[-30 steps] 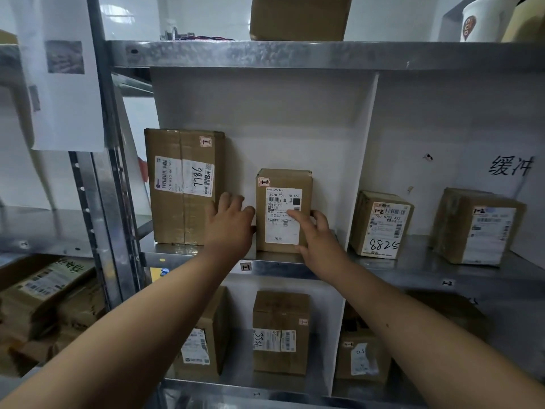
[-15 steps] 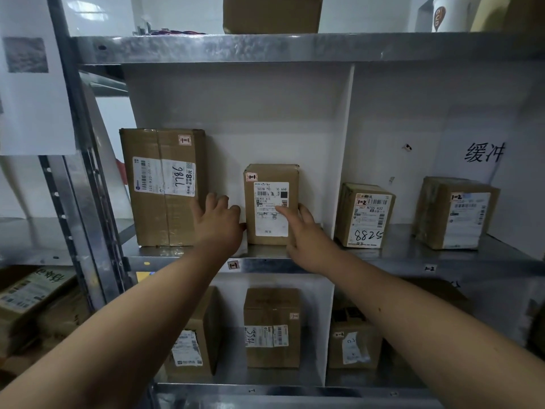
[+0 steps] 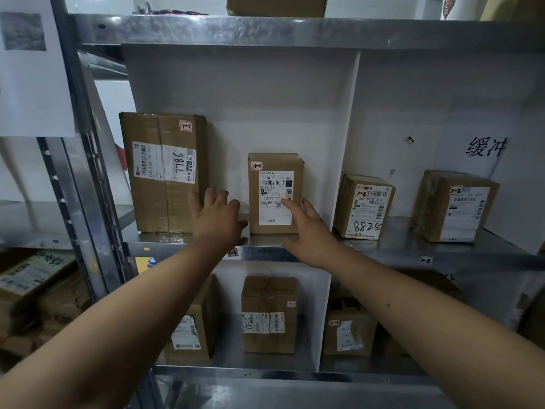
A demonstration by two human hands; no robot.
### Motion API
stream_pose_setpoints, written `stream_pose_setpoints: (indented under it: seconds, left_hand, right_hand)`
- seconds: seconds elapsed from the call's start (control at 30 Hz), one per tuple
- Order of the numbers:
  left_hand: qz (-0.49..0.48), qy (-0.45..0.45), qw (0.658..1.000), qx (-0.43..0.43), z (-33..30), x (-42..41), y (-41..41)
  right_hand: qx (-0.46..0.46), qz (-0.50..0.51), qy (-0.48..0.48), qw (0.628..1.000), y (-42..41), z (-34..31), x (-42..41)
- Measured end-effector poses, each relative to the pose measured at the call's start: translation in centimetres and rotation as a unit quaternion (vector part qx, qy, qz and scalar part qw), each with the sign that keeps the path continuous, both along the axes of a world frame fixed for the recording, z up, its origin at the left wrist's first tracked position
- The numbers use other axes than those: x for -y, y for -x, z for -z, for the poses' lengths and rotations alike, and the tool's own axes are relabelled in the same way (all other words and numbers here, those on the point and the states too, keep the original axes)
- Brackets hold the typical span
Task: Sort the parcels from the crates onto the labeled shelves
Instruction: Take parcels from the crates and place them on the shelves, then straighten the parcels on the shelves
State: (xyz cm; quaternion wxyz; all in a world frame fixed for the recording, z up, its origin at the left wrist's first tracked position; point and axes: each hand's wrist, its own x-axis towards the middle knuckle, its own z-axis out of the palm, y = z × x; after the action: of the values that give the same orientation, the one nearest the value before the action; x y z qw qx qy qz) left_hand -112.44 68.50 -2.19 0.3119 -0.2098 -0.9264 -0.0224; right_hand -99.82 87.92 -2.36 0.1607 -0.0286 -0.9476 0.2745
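Both forearms reach up from the lower edge toward the metal shelf (image 3: 265,252). Left hand (image 3: 216,215): fingers straight, slightly spread, holding nothing; thumb tip just beside the lower left edge of the small parcel (image 3: 275,193), contact not resolvable. Right hand (image 3: 309,231): fingers extended and apart, index fingertip lying on the parcel's white label, nothing gripped.

Small parcel stands upright on the shelf between the two hands, tagged "1-1", in the left compartment. Just beyond the left fingers, to their left: tall parcel (image 3: 165,172), upright, marked "7786". Right of the right fingers, past the white divider (image 3: 345,137): parcel "8825" (image 3: 364,206) and, further right, another box (image 3: 455,206).
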Motion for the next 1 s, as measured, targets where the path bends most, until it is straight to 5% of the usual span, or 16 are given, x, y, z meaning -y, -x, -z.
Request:
stream_pose_setpoints:
  seconds: [0.53, 1.0]
  left_hand:
    - [0.083, -0.098, 0.991, 0.032, 3.3, 2.3, -5.1]
    - [0.118, -0.064, 0.981, 0.138, 8.5, -1.0, -19.7]
  right_hand:
    - [-0.018, 0.021, -0.041, 0.999, -4.4, 2.1, 2.9]
    - [0.056, 0.022, -0.048, 0.997, -16.0, 5.2, 0.2]
